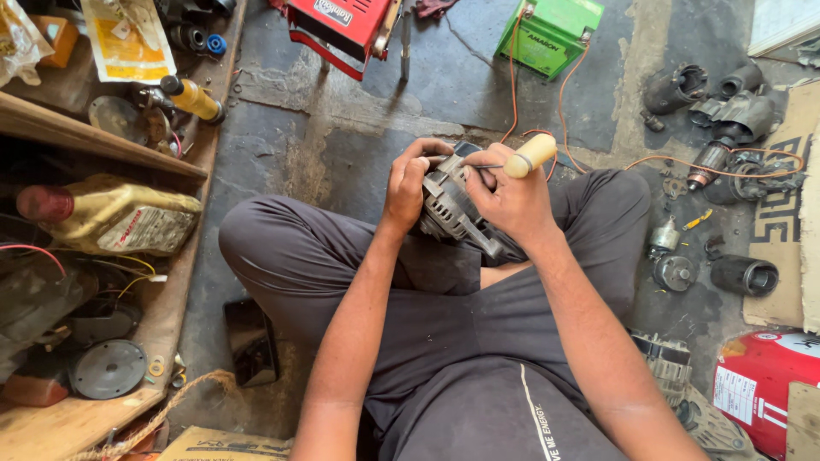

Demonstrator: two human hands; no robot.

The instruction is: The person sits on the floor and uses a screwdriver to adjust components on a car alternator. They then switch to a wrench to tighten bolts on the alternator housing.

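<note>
**Tool tip could skid off the alternator**

The alternator sits tilted in the person's lap, above the crossed legs. The left hand wraps closed round its housing; the right hand is clenched on a screwdriver whose tip meets the casing. A hard push may slip the blade toward the left fingers, or roll the alternator onto the floor among motor parts

— What is lying on the stained grey concrete floor?

— A green box-shaped battery and a red metal machine are standing at the far side. Dark cylindrical motor parts are lying at the right, beside a flat brown cardboard sheet.

— And nearer?

— A red cylinder is lying on its side.
</note>
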